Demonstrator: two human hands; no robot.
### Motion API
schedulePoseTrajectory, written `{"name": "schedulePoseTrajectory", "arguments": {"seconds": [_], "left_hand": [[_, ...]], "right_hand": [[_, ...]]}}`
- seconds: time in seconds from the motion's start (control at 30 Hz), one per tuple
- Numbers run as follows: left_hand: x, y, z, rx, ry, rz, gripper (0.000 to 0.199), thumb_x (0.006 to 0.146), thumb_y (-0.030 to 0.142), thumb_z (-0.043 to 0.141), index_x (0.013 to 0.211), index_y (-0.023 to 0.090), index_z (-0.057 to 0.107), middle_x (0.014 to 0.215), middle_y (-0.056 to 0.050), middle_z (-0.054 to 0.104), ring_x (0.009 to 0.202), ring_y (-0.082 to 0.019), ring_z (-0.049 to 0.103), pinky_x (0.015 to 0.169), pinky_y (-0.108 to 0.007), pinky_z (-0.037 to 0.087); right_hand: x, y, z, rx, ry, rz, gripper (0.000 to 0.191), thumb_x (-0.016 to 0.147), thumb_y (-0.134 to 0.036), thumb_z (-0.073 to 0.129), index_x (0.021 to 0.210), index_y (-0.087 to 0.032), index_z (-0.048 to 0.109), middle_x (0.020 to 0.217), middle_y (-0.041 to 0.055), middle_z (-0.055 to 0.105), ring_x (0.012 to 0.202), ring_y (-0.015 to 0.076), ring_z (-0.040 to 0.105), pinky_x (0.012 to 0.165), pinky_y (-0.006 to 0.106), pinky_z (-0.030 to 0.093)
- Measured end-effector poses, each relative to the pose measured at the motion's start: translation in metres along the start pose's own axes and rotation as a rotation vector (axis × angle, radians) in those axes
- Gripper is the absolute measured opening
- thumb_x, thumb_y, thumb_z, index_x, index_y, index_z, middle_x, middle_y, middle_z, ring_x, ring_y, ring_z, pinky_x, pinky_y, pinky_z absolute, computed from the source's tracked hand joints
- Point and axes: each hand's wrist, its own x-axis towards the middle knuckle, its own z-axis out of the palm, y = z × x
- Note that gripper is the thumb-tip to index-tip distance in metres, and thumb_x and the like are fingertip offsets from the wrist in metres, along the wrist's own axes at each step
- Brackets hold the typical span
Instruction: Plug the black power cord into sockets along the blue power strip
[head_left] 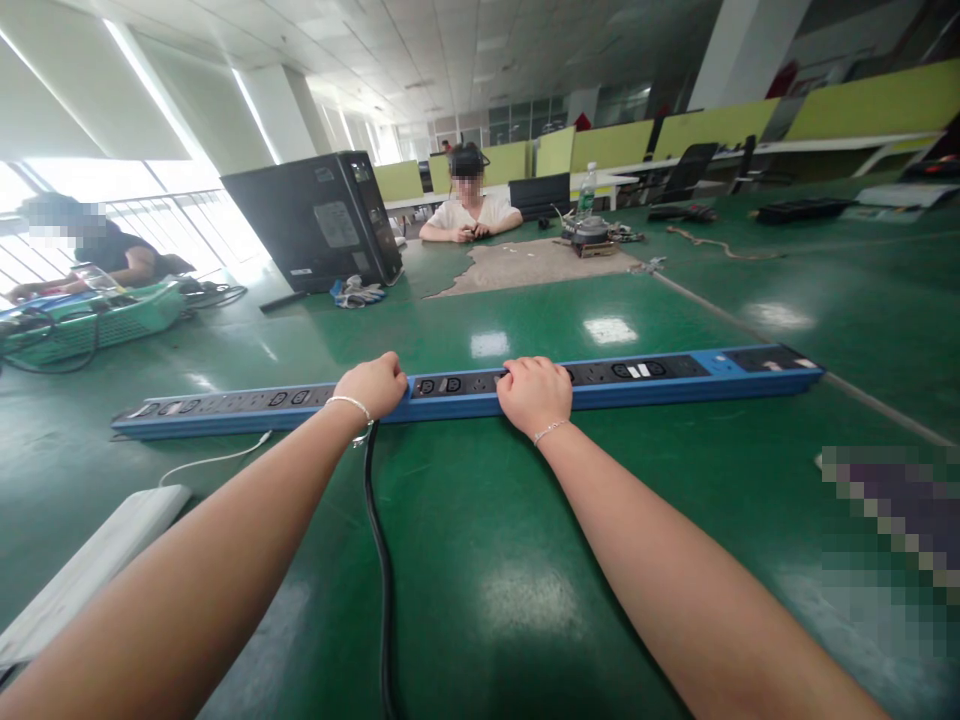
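Observation:
A long blue power strip (pixel 457 405) with black socket panels lies across the green table in front of me. My left hand (pixel 373 386) is closed over its middle-left part, knuckles up, with the fingertips hidden. To the right of it, my right hand (pixel 535 395) wraps its fingers over the strip's far edge and covers some sockets. A thick black cable (pixel 381 560) comes out below my left wrist and runs toward me over the table; where its upper end joins is hidden.
At the left lie a white bar-shaped object (pixel 97 565) with a thin white cord and a green basket (pixel 112 325) of cables. Farther back stand a black computer case (pixel 315 225), gloves (pixel 358 292) and a bottle (pixel 587 190). Two people (pixel 471 208) sit around the table.

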Motion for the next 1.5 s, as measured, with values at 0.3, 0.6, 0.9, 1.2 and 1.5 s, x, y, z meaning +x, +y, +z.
{"name": "schedulePoseTrajectory", "arguments": {"seconds": [0.3,0.6,0.9,1.2,1.5], "left_hand": [[-0.014,0.005,0.003,-0.063,0.093,-0.021,0.035,0.082,0.039,0.031,0.095,0.021,0.059,0.093,-0.012,0.069,0.088,-0.027,0.064,0.075,-0.038,0.047],[-0.011,-0.049,0.024,-0.586,0.115,0.289,0.046,0.071,0.038,0.045,0.111,0.021,0.061,0.119,-0.005,0.062,0.111,-0.020,0.054,0.102,-0.032,0.037],[-0.018,-0.041,0.050,-0.553,0.264,0.186,0.044,0.079,0.045,0.047,0.119,0.028,0.057,0.116,-0.002,0.065,0.105,-0.021,0.059,0.092,-0.033,0.043],[-0.016,-0.041,0.052,-0.593,0.256,0.160,0.039,0.078,0.037,0.049,0.116,0.031,0.058,0.111,0.000,0.067,0.102,-0.020,0.060,0.090,-0.032,0.044],[-0.017,-0.040,0.049,-0.570,0.284,0.190,0.036,0.078,0.035,0.049,0.112,0.028,0.060,0.109,-0.002,0.067,0.101,-0.021,0.060,0.090,-0.034,0.044]], "right_hand": [[0.000,-0.001,-0.002,0.002,-0.011,0.005,0.033,0.082,-0.024,0.039,0.098,-0.021,0.069,0.102,0.0056,0.068,0.097,0.0216,0.054,0.082,0.035,0.031],[-0.001,-0.001,-0.002,-0.011,-0.022,0.005,0.034,0.082,-0.025,0.039,0.100,-0.021,0.068,0.102,0.0070,0.068,0.097,0.0218,0.053,0.082,0.035,0.031],[0.000,-0.001,-0.002,0.001,-0.017,0.010,0.033,0.082,-0.024,0.040,0.100,-0.021,0.068,0.102,0.0061,0.068,0.097,0.0210,0.053,0.083,0.034,0.031],[0.000,-0.002,-0.002,-0.010,-0.022,0.016,0.035,0.082,-0.024,0.039,0.101,-0.022,0.069,0.102,0.0062,0.068,0.098,0.0213,0.053,0.084,0.034,0.031],[-0.001,-0.001,-0.002,-0.024,-0.009,0.008,0.034,0.082,-0.024,0.039,0.099,-0.022,0.069,0.103,0.0040,0.068,0.097,0.0203,0.054,0.083,0.034,0.031]]}}
